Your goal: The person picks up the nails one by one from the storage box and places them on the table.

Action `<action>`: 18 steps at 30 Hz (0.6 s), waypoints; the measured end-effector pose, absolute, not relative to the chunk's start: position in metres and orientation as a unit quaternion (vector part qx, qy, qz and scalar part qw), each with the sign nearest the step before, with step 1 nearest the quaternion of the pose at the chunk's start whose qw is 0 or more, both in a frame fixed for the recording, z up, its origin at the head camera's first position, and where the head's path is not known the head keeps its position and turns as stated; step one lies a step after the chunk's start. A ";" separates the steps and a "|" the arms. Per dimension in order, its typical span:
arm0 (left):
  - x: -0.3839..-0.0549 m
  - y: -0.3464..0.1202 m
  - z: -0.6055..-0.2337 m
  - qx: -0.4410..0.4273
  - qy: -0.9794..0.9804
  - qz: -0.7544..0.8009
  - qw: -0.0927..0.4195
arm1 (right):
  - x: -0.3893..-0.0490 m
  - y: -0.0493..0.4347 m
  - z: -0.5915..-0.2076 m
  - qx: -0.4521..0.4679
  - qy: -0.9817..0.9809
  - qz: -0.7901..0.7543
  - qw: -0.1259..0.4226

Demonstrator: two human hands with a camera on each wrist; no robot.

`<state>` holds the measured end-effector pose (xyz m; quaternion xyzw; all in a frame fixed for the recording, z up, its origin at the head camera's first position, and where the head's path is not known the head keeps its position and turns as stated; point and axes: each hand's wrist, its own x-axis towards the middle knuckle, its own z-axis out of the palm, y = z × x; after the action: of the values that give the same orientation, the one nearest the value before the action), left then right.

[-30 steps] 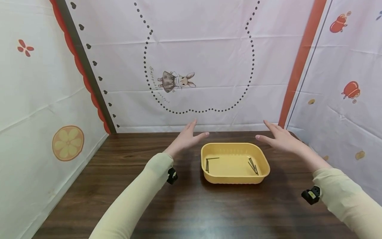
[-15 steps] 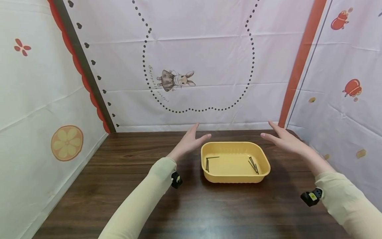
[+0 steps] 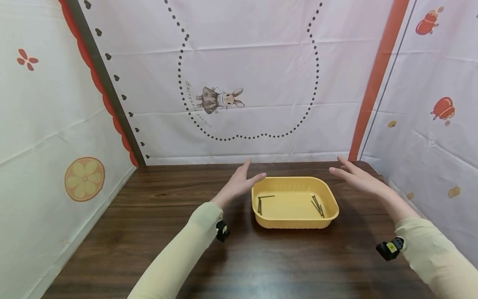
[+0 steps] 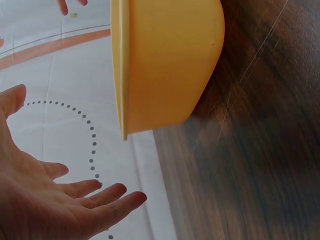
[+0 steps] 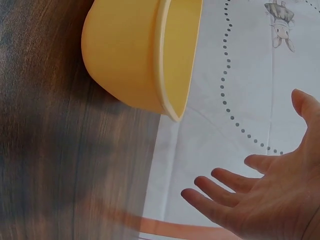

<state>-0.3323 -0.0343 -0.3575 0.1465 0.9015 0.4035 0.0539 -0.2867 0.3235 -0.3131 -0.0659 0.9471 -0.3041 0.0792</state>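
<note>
A yellow rectangular plastic basin (image 3: 295,224) stands on the table. Thin dark nails lie inside it: one group at the left end (image 3: 259,206), another at the right end (image 3: 318,206). My left hand (image 3: 238,182) hovers just off the basin's left side, fingers spread and thumb raised near the rim. Off the right side hovers my right hand (image 3: 360,179), its fingers extended toward the basin. Both wrist views show a gap between the palm and the yellow wall (image 4: 170,65). Neither hand holds anything.
The dark wood-grain table (image 3: 157,216) runs back to a white printed cloth (image 3: 261,83). Cloth also hangs along the left side (image 3: 48,124) and the right side (image 3: 429,137). Black wrist cameras (image 3: 223,231) sit on both cream sleeves (image 3: 183,253).
My left hand has moved right and slightly down, closer to the basin's rim. My right hand has shifted a little to the right and down. The basin and nails stay put.
</note>
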 end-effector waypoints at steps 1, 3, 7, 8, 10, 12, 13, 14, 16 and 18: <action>-0.332 -0.034 -0.358 0.149 0.901 0.405 0.053 | -0.287 0.324 -0.313 -0.067 0.946 -0.306 0.080; -0.332 -0.032 -0.359 0.151 0.899 0.407 0.050 | -0.288 0.323 -0.314 -0.068 0.945 -0.309 0.082; -0.332 -0.031 -0.364 0.143 0.900 0.409 0.052 | -0.288 0.323 -0.318 -0.066 0.944 -0.311 0.087; -0.332 -0.031 -0.365 0.139 0.901 0.408 0.055 | -0.288 0.323 -0.319 -0.064 0.944 -0.311 0.089; -0.331 -0.030 -0.368 0.132 0.902 0.407 0.060 | -0.288 0.324 -0.321 -0.056 0.944 -0.310 0.095; -0.330 -0.029 -0.370 0.130 0.902 0.406 0.064 | -0.288 0.326 -0.324 -0.048 0.942 -0.316 0.105; -0.329 -0.029 -0.370 0.131 0.903 0.405 0.064 | -0.288 0.327 -0.325 -0.045 0.942 -0.316 0.107; -0.329 -0.028 -0.371 0.131 0.903 0.405 0.064 | -0.288 0.328 -0.326 -0.041 0.938 -0.324 0.114; -0.329 -0.028 -0.372 0.130 0.903 0.404 0.064 | -0.288 0.329 -0.329 -0.038 0.932 -0.337 0.126; -0.328 -0.027 -0.374 0.130 0.904 0.403 0.063 | -0.288 0.331 -0.332 -0.033 0.926 -0.350 0.136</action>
<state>-0.3281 -0.0270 -0.3740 0.1304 0.9035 0.4034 0.0625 -0.2877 0.3305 -0.3325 -0.0325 0.9263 -0.3498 0.1359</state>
